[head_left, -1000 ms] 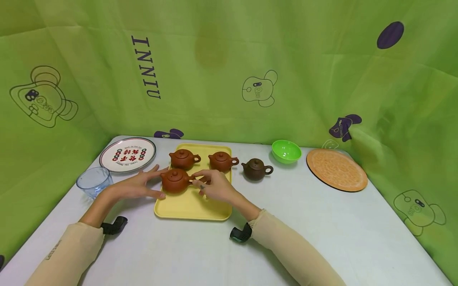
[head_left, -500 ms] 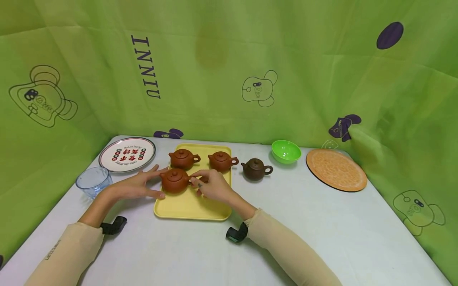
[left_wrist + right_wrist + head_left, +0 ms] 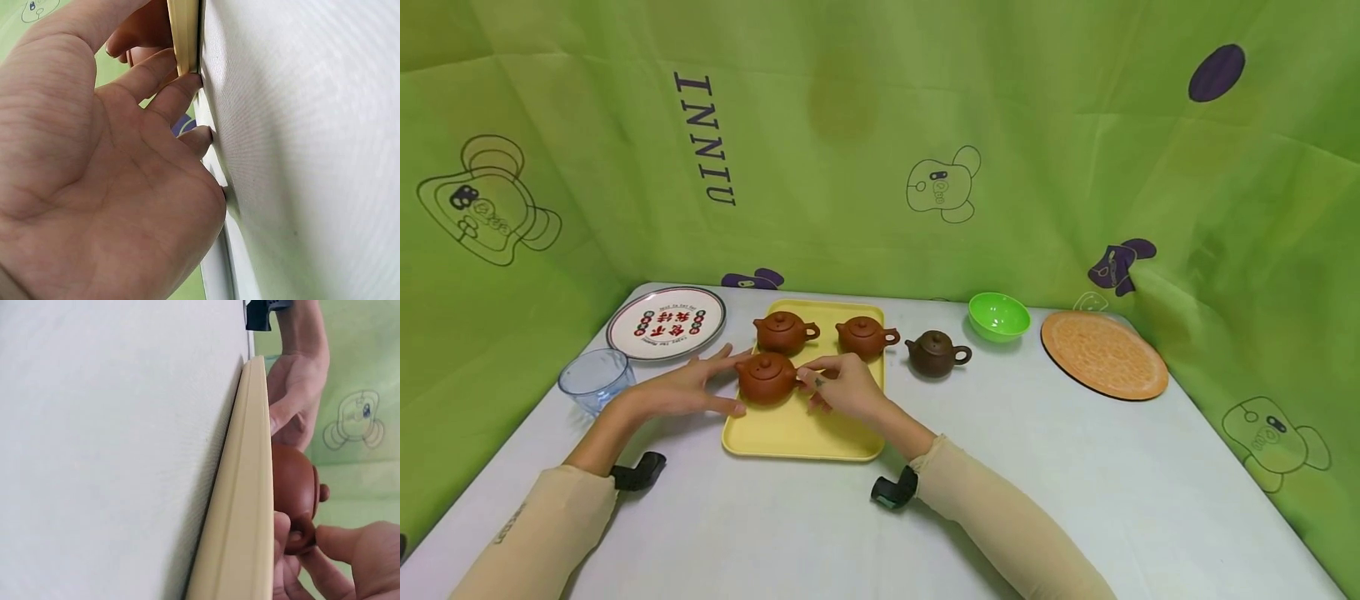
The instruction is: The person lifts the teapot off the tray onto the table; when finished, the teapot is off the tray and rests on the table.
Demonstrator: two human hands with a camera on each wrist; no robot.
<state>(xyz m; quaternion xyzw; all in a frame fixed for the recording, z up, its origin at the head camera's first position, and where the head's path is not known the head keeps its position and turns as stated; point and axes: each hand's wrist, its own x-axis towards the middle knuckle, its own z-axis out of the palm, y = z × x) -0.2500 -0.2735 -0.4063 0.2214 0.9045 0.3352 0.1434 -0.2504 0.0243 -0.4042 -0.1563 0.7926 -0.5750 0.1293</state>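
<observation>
A reddish-brown clay teapot [image 3: 765, 380] stands upright on the near-left part of the yellow tray [image 3: 805, 442], its spout to the left. My right hand [image 3: 850, 388] pinches its handle between thumb and fingers, as the right wrist view also shows. On the spout side, my left hand [image 3: 688, 389] is spread with fingers extended, thumb and fingertips at the tray's left edge. Two similar teapots sit behind: a back-left teapot [image 3: 781, 332] and a back-right teapot [image 3: 861, 337], whose handle reaches over the tray's right rim.
A dark brown teapot [image 3: 934, 355] stands on the white table right of the tray. Behind it is a green bowl [image 3: 999, 317], with a round orange mat [image 3: 1105, 354] farther right. At left are a printed plate [image 3: 666, 323] and a clear glass bowl [image 3: 597, 380].
My right hand has shifted slightly left along the teapot's handle, closer to its body. The left hand and the teapots look unmoved.
</observation>
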